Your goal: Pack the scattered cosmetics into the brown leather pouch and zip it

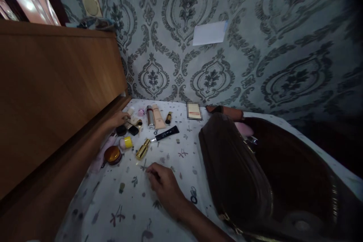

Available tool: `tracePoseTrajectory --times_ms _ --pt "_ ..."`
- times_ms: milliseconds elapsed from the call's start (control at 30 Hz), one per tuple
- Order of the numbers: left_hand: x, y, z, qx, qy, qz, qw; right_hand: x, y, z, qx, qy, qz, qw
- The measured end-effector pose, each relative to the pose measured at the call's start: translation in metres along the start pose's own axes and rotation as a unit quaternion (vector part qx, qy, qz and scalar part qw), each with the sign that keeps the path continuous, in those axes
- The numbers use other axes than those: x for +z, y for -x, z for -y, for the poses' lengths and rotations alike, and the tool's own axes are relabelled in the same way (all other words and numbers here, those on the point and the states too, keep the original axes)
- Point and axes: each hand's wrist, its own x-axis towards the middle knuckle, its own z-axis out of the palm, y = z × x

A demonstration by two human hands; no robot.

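Observation:
My left hand (120,118) reaches in at the far left of the bed-like white surface, fingers bent down over a bottle with a black cap (132,128); what its fingertips hold, if anything, is hard to see. My right hand (163,181) is in the middle, thumb and fingers pinched at a small thin thing (141,165) too faint to name. Just beyond it lie a gold bottle (143,149) and a black tube with a silver tip (165,134). Around my left hand are a yellow-capped jar (126,143) and an amber round jar (112,155).
A large dark brown bag (229,166) stands open at the right, with a pink item (244,129) inside. Farther back lie a silver bottle (150,117), a beige tube (158,117), a small dark bottle (168,117) and a flat box (194,111). A wooden cabinet (62,75) borders the left.

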Motion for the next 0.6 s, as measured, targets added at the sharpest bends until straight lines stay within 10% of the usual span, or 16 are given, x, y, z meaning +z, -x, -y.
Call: tracePoseTrajectory --times_ms 300,600 --pt "-0.005 0.049 -0.059 0.035 -0.057 -0.059 0.996 0.001 -0.001 0.001 -0.01 -0.004 -0.004 1.0" --pt "0.059 0.08 -0.161 0.123 -0.091 0.024 0.988 0.003 0.001 0.002 -0.013 -0.018 -0.035 0.999"
